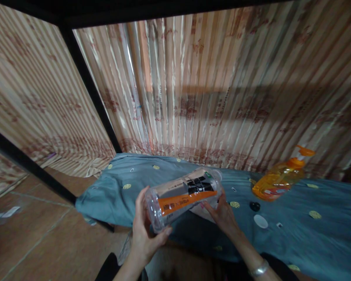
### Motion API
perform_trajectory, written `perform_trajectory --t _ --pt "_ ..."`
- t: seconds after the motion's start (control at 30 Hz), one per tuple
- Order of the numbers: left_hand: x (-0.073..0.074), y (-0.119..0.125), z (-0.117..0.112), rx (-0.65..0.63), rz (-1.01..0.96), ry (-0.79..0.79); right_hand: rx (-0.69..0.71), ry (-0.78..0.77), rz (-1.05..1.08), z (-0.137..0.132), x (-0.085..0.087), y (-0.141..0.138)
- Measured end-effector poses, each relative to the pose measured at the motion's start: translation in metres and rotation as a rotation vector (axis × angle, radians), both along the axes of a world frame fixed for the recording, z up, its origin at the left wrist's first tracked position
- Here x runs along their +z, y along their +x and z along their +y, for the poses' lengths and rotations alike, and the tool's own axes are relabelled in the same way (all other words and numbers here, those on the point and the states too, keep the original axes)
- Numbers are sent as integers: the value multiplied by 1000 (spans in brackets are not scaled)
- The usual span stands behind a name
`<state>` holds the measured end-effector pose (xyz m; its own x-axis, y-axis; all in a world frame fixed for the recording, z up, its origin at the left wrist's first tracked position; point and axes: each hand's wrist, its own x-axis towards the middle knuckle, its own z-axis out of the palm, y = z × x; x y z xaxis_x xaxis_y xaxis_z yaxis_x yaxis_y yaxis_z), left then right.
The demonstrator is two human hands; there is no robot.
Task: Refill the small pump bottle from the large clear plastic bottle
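Observation:
I hold a clear plastic bottle (183,197) on its side above the near edge of a blue-grey cloth (310,234). The bottle bears a label with an orange band and black patches. My left hand (143,230) cups the bottle's base end, with thumb and fingers wrapped round it. My right hand (222,214) grips the underside near the other end, its fingers partly hidden behind the bottle. A bracelet sits on my right wrist.
An orange pump bottle (280,177) lies tilted on the cloth at the right. A small black cap (254,206) and a white cap (260,221) lie near it. Striped curtains hang behind, with black bars at the left and brown floor tiles (46,242) below.

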<state>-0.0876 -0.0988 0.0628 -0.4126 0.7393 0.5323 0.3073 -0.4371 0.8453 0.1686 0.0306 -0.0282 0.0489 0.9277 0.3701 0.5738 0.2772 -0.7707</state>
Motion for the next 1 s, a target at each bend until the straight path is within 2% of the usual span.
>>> perform_trajectory --t 0.33,0.7,1.0 --pt "11 5 0 -21 -86 -17 34 -126 82 -1 15 -1" --pt "-8 0 6 -27 -86 2 5 -156 125 0 23 -5" --pt "5 3 4 -63 -94 -25 -1 -169 138 0 25 -7"
